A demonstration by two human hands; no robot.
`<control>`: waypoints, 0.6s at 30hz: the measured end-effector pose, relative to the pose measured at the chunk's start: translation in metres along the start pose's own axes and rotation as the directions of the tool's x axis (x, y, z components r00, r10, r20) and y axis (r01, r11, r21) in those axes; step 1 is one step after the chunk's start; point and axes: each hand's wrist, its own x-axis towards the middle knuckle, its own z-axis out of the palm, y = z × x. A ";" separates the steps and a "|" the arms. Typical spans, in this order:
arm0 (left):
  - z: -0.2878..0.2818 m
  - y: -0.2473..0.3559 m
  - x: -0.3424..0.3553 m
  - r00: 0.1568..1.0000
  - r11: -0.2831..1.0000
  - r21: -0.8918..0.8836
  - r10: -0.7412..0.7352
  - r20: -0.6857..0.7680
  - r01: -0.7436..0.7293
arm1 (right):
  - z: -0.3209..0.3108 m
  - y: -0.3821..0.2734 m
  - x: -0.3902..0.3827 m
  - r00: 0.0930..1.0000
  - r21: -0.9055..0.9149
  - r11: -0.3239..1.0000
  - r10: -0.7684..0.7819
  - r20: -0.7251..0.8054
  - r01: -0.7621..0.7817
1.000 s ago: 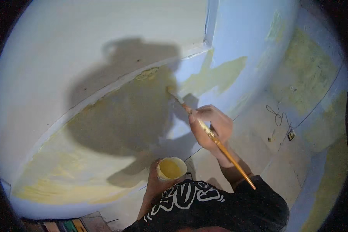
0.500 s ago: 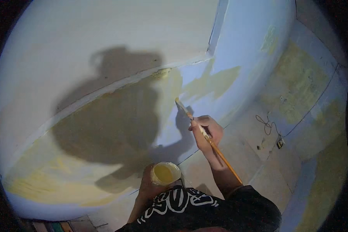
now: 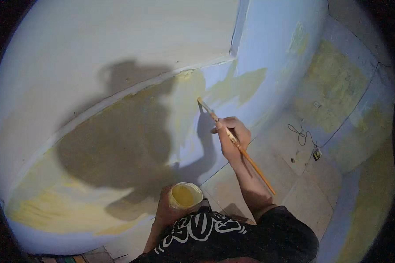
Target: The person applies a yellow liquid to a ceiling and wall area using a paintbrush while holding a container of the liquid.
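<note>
A long-handled paintbrush (image 3: 250,163) is pinched in my right hand (image 3: 235,136), its orange-brown handle running back over my forearm. Its bristle end meets the wall (image 3: 216,81) at a yellow painted patch, beside bare pale blue. My left hand (image 3: 166,209) is wrapped round a whitish cup (image 3: 197,193) close to my chest. Yellow paint (image 3: 182,196) fills part of that cup. Fresh yellow also spreads over the lower wall to the left, where my shadow darkens much of it.
A pale raised edge (image 3: 118,95) crosses the wall above the yellow, with a recessed corner higher up. On the tiled floor (image 3: 309,193) at right lies a thin cable (image 3: 299,133) with a small dark object (image 3: 317,154). Another partly yellow wall (image 3: 335,83) stands at right.
The brush tip has moved up along the wall, and my right hand has risen slightly with it. The left hand still holds the cup.
</note>
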 end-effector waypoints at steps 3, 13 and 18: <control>-0.007 0.008 0.000 0.998 0.998 -0.048 0.043 0.040 -0.041 | 0.003 0.028 -0.075 0.983 -0.019 0.985 0.174 0.063 -0.173; -0.019 -0.019 -0.025 0.990 0.994 -0.028 -0.105 0.093 0.108 | 0.010 0.003 -0.013 0.989 -0.091 0.987 0.127 -0.075 -0.133; -0.031 -0.012 -0.027 0.999 0.999 0.022 -0.048 0.005 0.048 | 0.022 0.049 -0.094 0.933 -0.027 0.934 0.357 0.040 -0.356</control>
